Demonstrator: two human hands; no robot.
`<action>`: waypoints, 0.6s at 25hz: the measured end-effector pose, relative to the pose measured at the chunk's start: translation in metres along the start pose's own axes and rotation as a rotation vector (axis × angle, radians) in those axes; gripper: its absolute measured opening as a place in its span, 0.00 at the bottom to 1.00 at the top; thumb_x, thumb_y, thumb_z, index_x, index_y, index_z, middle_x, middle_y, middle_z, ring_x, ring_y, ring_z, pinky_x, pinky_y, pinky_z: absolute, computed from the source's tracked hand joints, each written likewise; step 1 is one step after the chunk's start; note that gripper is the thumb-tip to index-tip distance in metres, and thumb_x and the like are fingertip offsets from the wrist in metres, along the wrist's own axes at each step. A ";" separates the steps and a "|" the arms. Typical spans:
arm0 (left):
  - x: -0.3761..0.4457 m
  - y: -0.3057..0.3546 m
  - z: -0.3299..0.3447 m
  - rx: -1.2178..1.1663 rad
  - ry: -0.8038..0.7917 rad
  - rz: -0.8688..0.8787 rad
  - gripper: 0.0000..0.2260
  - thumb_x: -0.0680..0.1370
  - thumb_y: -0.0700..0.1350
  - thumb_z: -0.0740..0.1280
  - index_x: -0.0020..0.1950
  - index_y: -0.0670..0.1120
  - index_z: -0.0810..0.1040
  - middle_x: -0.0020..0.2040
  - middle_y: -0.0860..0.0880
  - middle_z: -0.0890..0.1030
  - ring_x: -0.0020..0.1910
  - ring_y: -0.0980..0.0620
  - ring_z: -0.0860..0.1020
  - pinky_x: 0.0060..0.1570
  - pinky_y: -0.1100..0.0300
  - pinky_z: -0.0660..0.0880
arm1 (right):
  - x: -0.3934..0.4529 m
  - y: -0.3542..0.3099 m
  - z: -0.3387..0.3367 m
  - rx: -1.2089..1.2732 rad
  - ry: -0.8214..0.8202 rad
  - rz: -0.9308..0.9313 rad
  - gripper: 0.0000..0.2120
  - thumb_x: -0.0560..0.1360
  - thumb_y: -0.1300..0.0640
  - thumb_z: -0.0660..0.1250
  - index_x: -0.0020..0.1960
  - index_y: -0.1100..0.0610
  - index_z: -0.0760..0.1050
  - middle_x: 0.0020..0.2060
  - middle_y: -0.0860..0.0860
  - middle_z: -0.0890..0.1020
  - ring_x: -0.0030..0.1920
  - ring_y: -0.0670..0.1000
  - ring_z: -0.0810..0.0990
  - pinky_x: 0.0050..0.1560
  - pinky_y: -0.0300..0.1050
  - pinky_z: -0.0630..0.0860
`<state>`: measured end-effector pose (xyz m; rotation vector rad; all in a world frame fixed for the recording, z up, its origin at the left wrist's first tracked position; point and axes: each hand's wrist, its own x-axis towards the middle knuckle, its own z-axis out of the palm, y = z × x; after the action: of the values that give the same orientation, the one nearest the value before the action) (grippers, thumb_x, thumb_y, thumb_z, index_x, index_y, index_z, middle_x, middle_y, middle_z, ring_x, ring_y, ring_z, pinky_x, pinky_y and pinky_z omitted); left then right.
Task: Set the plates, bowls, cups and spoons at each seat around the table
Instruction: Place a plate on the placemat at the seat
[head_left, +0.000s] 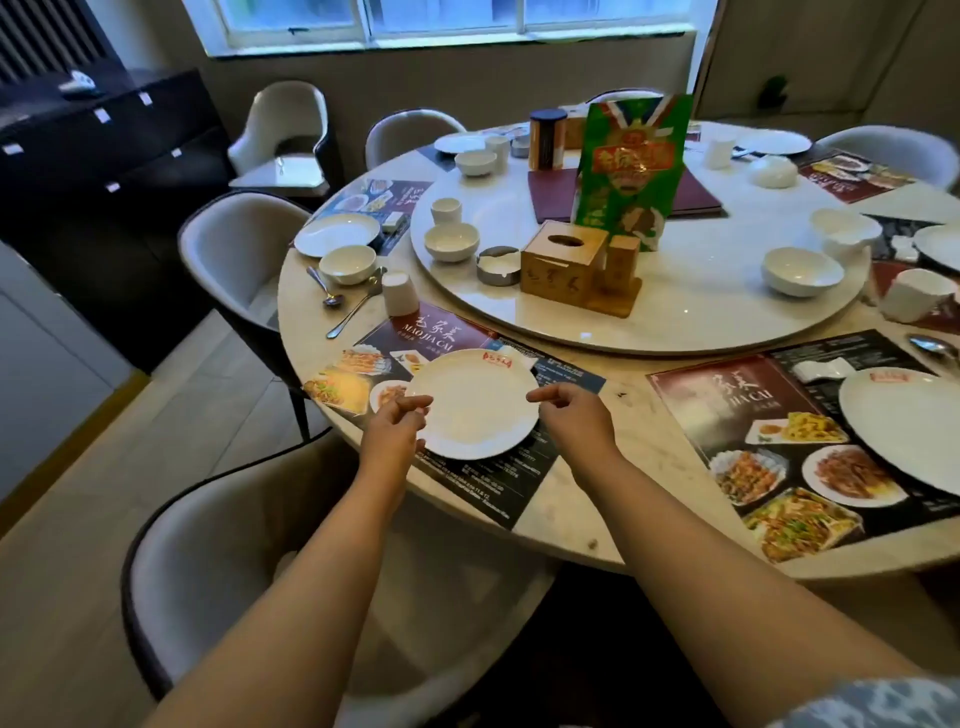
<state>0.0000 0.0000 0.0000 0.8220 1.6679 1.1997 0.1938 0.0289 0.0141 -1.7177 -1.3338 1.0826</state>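
A white plate (478, 405) with a red logo lies flat on a printed placemat (415, 332) at the near seat. My left hand (395, 426) pinches its left rim and my right hand (576, 415) touches its right rim with curled fingers. Beyond the mat stands an upside-down white cup (400, 293), with two spoons (353, 306) beside it. The seat to the left has a bowl (347, 264) and a plate (337, 234). On the turntable (675, 312) sit a bowl (451, 241), a cup (445, 210) and another bowl (801, 271).
A wooden tissue box (563, 267), a metal ashtray (497, 266) and a green standing sign (628, 171) occupy the turntable. Another plate (904, 421) lies on the mat at the right. Grey chairs (208, 545) ring the table; a dark cabinet (104, 171) stands at the left.
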 end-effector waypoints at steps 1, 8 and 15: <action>0.010 -0.002 -0.003 0.026 0.021 0.001 0.11 0.81 0.40 0.60 0.51 0.52 0.80 0.66 0.45 0.75 0.59 0.47 0.75 0.51 0.56 0.77 | 0.010 -0.001 0.007 -0.045 0.000 0.023 0.13 0.74 0.64 0.61 0.44 0.48 0.79 0.53 0.50 0.79 0.39 0.47 0.75 0.46 0.50 0.79; 0.070 -0.014 -0.012 0.055 0.104 -0.184 0.16 0.78 0.40 0.64 0.65 0.51 0.71 0.67 0.47 0.74 0.63 0.46 0.74 0.61 0.47 0.75 | 0.078 0.006 0.045 -0.244 0.048 0.164 0.19 0.74 0.61 0.66 0.64 0.53 0.71 0.65 0.55 0.71 0.62 0.57 0.74 0.50 0.46 0.73; 0.088 -0.017 -0.005 0.236 0.057 -0.196 0.23 0.77 0.34 0.62 0.70 0.50 0.72 0.64 0.47 0.78 0.60 0.47 0.75 0.57 0.53 0.75 | 0.097 0.014 0.056 -0.274 0.111 0.278 0.10 0.77 0.66 0.60 0.56 0.61 0.75 0.53 0.59 0.81 0.51 0.59 0.79 0.44 0.46 0.73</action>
<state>-0.0379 0.0705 -0.0405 0.7511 1.9144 0.9102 0.1595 0.1220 -0.0403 -2.1843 -1.2441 0.9686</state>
